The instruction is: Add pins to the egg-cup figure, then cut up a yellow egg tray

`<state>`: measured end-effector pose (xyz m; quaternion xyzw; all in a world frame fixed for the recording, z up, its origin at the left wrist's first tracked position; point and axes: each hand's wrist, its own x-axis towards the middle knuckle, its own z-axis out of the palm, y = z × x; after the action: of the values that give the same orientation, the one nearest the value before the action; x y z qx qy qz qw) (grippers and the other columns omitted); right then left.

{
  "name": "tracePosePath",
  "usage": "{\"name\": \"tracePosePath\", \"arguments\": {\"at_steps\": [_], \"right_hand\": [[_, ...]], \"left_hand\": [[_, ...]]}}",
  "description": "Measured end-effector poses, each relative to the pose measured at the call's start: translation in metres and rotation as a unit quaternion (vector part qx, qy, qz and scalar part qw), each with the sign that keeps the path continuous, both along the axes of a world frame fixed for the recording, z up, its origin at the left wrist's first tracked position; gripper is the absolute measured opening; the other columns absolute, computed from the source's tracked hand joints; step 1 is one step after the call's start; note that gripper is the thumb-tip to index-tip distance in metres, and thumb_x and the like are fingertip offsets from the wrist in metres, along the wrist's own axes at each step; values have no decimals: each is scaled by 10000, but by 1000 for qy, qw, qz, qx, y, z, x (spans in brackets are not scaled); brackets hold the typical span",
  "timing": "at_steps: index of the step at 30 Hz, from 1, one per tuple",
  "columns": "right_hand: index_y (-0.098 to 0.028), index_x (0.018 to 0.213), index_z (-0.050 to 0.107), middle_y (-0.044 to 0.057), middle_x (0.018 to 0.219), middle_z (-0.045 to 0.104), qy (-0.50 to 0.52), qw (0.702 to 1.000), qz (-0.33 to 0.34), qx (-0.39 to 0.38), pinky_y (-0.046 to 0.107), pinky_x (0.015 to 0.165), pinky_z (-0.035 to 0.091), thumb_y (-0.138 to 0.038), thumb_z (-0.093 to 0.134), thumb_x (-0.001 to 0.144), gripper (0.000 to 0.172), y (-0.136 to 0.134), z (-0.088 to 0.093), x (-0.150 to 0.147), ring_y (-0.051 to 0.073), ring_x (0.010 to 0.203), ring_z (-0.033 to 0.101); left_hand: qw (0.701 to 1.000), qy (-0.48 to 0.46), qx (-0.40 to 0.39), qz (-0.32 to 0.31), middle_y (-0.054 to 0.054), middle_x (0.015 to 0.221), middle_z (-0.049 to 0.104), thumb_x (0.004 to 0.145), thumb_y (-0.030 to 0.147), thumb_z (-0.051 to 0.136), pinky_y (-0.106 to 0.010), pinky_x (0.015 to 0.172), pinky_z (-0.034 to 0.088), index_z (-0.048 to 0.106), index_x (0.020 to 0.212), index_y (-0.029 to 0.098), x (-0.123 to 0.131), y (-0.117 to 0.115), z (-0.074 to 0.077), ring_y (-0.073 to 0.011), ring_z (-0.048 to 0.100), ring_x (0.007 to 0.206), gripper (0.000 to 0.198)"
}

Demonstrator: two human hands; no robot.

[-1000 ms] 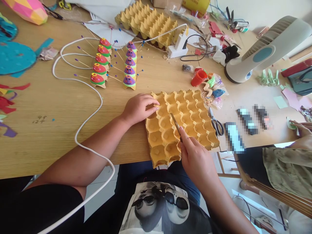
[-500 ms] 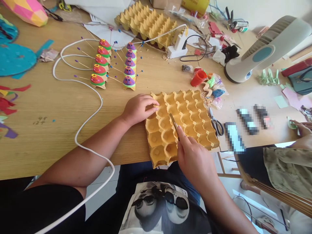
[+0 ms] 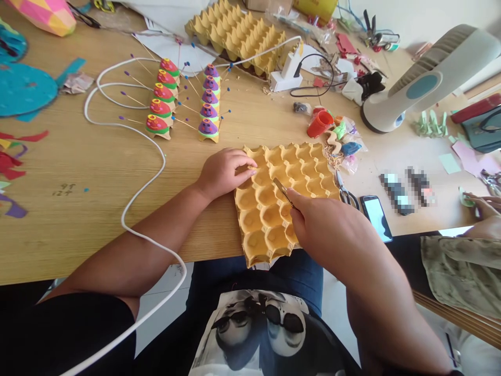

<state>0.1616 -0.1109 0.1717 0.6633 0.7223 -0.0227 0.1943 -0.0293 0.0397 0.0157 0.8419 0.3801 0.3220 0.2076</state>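
A yellow pulp egg tray point(image 3: 253, 215) lies at the table's front edge, its nearest corner jutting over my lap. My left hand point(image 3: 224, 171) pinches the tray's left rim between thumb and fingers. Wrapped in my right hand point(image 3: 326, 222) is a slim knife point(image 3: 282, 187), its blade pointing up and left over the tray's cups. Whether the blade touches the cardboard, I cannot tell. The right hand hides the tray's near right part and the knife's handle.
Scissors point(image 3: 346, 192) and a phone point(image 3: 376, 218) lie right of the tray. Painted egg-carton caterpillars point(image 3: 159, 107) stand behind, near a white cable point(image 3: 135, 201). A red cup point(image 3: 320, 123), a fan point(image 3: 410, 83) and another egg tray point(image 3: 235, 32) are farther back. Another person's hand point(image 3: 485, 206) is at right.
My right hand has moved slightly up and to the right with the knife, and its forearm has swung outward. My left hand stays on the tray's rim.
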Motion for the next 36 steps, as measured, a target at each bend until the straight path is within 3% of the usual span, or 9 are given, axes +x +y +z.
{"name": "tracePosePath", "arguments": {"at_steps": [4, 18, 27, 32, 36], "right_hand": [[-284, 1527, 537, 63, 809, 764, -4, 1000, 15, -1, 310, 492, 316, -264, 439, 1034, 503, 1, 1, 3, 209, 612, 658], [-292, 1560, 506, 47, 823, 779, -7, 999, -29, -30, 295, 531, 378, -227, 501, 992, 571, -4, 2, -4, 200, 682, 690], [-200, 1596, 446, 46, 785, 761, -8, 1000, -11, -7, 307, 501, 319, -180, 503, 993, 607, -18, -4, -7, 180, 627, 665], [-225, 1595, 450, 27, 717, 731, -18, 999, -25, -29, 306, 487, 281, -197, 518, 998, 601, -21, -2, -7, 183, 591, 651], [-246, 1590, 453, 23, 781, 754, -16, 999, -23, -30, 304, 497, 290, -194, 520, 1000, 596, -22, 1, -5, 174, 605, 645]], "left_hand": [[1000, -2, 2, 0, -53, 1045, 772, 921, 375, 648, -360, 880, 512, 794, 1009, 231, 0, 0, -1, -229, 677, 949, 223], [1000, -5, 22, -21, -57, 1015, 773, 939, 389, 633, -348, 873, 502, 788, 1001, 220, 0, 3, -2, -230, 684, 937, 237], [1000, 1, 17, -10, -53, 1018, 773, 931, 396, 643, -352, 871, 505, 793, 1012, 230, 0, 2, -2, -233, 685, 942, 238], [1000, -4, 22, -12, -53, 1013, 772, 931, 383, 648, -349, 870, 505, 795, 1008, 221, 0, 2, -2, -230, 683, 941, 232], [1000, -4, 17, -11, -49, 1008, 772, 927, 377, 650, -346, 860, 501, 795, 1003, 223, 0, 2, -3, -225, 679, 927, 226]]}}
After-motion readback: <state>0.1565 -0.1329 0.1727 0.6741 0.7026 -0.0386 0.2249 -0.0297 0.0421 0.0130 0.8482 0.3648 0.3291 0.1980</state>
